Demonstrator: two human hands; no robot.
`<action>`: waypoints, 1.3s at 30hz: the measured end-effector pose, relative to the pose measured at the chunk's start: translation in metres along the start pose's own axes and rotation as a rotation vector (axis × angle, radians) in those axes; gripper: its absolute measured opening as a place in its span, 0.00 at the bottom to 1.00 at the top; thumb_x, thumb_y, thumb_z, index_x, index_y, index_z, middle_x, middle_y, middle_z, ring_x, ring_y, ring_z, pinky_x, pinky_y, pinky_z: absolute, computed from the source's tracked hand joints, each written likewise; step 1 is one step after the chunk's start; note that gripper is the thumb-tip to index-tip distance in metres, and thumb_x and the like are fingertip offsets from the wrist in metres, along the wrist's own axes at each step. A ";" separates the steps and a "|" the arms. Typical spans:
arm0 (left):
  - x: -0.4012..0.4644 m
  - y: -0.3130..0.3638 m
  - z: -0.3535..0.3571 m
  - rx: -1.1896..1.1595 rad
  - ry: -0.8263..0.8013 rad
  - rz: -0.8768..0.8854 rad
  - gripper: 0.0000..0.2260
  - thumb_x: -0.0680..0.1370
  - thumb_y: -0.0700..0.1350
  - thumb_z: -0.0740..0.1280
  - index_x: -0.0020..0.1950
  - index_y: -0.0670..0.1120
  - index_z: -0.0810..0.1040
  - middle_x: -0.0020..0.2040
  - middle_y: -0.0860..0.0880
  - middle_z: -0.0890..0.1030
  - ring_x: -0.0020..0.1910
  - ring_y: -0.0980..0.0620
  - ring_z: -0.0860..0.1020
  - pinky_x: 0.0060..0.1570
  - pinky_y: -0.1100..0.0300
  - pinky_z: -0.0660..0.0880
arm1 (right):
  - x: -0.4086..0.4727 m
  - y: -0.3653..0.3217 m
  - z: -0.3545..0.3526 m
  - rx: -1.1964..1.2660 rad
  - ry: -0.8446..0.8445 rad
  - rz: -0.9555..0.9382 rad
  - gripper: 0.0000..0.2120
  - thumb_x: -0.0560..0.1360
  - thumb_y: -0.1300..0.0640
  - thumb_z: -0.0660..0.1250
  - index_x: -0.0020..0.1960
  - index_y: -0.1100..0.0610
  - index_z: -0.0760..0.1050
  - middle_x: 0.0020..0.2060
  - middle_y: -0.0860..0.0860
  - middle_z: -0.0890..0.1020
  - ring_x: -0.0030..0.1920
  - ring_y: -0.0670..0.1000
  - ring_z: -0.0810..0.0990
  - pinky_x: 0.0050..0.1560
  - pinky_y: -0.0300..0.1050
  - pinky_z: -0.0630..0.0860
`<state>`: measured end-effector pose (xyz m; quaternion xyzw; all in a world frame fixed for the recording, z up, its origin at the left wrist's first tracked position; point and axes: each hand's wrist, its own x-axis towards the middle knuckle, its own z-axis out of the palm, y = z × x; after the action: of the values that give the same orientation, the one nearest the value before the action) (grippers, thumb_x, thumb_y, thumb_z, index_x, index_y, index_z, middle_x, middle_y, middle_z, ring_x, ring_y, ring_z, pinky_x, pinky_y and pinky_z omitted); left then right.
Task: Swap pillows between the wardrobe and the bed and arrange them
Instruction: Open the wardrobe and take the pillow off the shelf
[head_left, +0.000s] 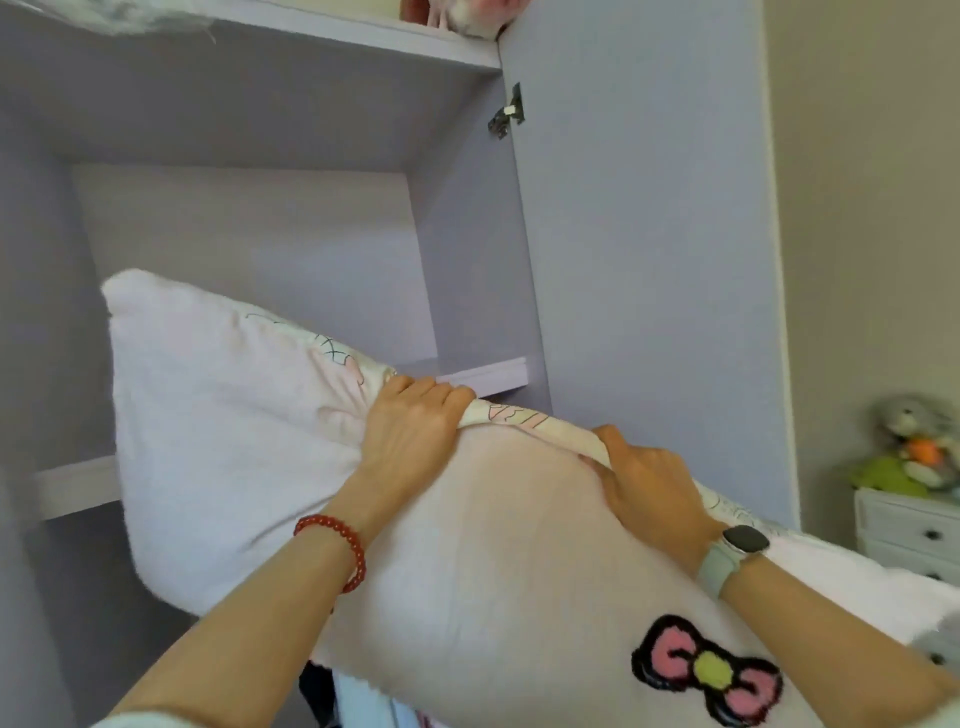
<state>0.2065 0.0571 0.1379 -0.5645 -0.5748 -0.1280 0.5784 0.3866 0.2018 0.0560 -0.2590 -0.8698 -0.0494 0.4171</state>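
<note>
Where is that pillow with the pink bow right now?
The pillow fills the middle of the head view, held at its top edge by the left hand and right hand, its far corner entering the open wardrobe.

My arms are bare to well above the wrists, with just a sliver of pale sleeve (130, 719) at my left elbow. On my left wrist sits a bracelet (340, 545) of round red beads. My right wrist carries a watch (740, 543) with a dark rounded-square face and a pale grey-green strap.
</note>
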 end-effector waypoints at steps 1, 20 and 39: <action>-0.009 0.013 0.008 -0.056 -0.055 -0.005 0.08 0.61 0.33 0.66 0.36 0.43 0.79 0.26 0.46 0.79 0.26 0.46 0.76 0.31 0.55 0.68 | -0.013 0.007 0.003 0.006 -0.043 0.023 0.10 0.76 0.58 0.58 0.57 0.59 0.68 0.37 0.58 0.83 0.36 0.62 0.80 0.33 0.50 0.68; -0.139 0.177 0.089 -0.680 -0.504 0.070 0.06 0.63 0.37 0.75 0.37 0.44 0.81 0.27 0.47 0.80 0.25 0.48 0.77 0.26 0.58 0.76 | -0.100 0.126 0.056 0.532 0.036 0.861 0.37 0.75 0.63 0.60 0.71 0.63 0.37 0.74 0.59 0.42 0.74 0.56 0.41 0.72 0.45 0.41; -0.227 0.156 0.059 -0.631 -0.663 -0.035 0.15 0.52 0.33 0.78 0.34 0.47 0.82 0.25 0.47 0.79 0.21 0.48 0.76 0.22 0.62 0.72 | -0.154 -0.011 0.105 0.769 -0.092 0.362 0.30 0.73 0.65 0.57 0.72 0.53 0.52 0.70 0.50 0.59 0.68 0.48 0.61 0.67 0.33 0.61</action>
<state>0.2304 0.0425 -0.1421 -0.7136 -0.6713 -0.1190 0.1607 0.3873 0.1606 -0.1261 -0.2351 -0.7830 0.3642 0.4461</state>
